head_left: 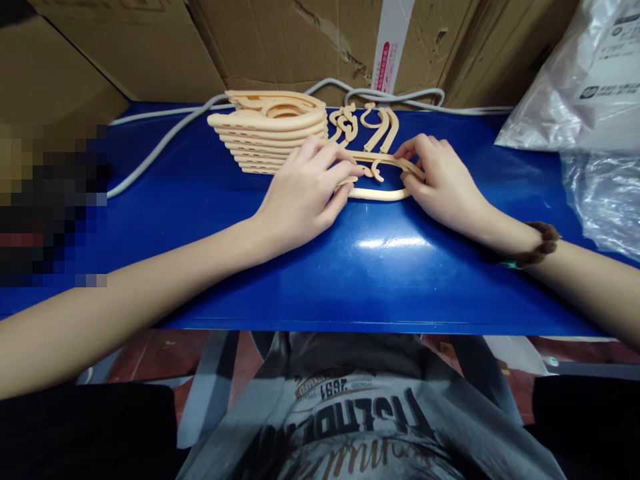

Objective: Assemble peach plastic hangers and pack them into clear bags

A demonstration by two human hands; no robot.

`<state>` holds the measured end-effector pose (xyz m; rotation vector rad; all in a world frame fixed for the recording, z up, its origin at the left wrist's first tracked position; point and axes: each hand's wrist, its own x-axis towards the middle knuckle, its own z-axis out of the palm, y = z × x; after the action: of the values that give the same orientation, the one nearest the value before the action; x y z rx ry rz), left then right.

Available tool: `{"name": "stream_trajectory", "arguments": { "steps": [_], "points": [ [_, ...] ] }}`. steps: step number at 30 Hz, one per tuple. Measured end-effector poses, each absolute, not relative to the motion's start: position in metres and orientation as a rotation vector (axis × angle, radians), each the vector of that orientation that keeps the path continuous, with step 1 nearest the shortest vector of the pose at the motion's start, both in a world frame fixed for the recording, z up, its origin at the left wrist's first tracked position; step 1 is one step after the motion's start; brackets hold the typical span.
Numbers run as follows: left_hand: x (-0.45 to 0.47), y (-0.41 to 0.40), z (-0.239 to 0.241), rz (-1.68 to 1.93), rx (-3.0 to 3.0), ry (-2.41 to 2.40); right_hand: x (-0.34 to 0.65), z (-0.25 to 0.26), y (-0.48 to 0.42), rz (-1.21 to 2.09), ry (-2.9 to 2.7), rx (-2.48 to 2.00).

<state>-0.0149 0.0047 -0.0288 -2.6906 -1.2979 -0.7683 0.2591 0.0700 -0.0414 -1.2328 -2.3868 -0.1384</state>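
Note:
A beige plastic hanger [379, 195] lies on the blue table between my two hands. My left hand [307, 190] has its thumb and fingers curled round a small piece at the hanger's left side; the fingers partly cover it. With thumb and fingertips, my right hand [440, 180] pinches the hanger's right end. Beside my left hand, partly hidden by it, rises a neat stack of beige hangers [273, 123]. Just behind the held hanger lie loose beige hooks [346, 123] and curved hanger pieces [387, 130].
Cardboard boxes [280, 47] stand along the back of the blue table [310, 287]. A grey cable [165, 150] runs along the rear and curves down the left side. Clear plastic bags [560, 87] rest at the right. The table's front edge is close to my body.

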Motion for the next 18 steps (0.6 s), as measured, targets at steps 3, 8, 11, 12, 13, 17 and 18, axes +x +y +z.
{"name": "stream_trajectory", "arguments": {
  "steps": [3, 8, 11, 12, 13, 17, 18],
  "points": [
    [-0.017, 0.007, -0.029, -0.746, -2.661, -1.348, 0.256, -0.035, 0.066, -0.179, -2.389, -1.281],
    [-0.017, 0.009, -0.034, -0.667, -2.662, -1.388, 0.245, -0.023, 0.044, -0.211, -2.456, -1.147],
    [-0.017, 0.009, -0.035, -0.655, -2.668, -1.371, 0.241, -0.022, 0.035, -0.21, -2.599, -0.968],
    [-0.018, 0.01, -0.034, -0.651, -2.667, -1.365, 0.24, -0.023, 0.034, -0.196, -2.647, -0.899],
    [-0.018, 0.01, -0.034, -0.645, -2.666, -1.359, 0.24, -0.023, 0.034, -0.173, -2.687, -0.827],
    [-0.019, 0.011, -0.032, -0.613, -2.642, -1.348, 0.241, -0.023, 0.035, -0.075, -2.759, -0.565],
    [-0.02, 0.01, -0.032, -0.608, -2.635, -1.343, 0.241, -0.022, 0.034, -0.059, -2.76, -0.521]
  ]
}}
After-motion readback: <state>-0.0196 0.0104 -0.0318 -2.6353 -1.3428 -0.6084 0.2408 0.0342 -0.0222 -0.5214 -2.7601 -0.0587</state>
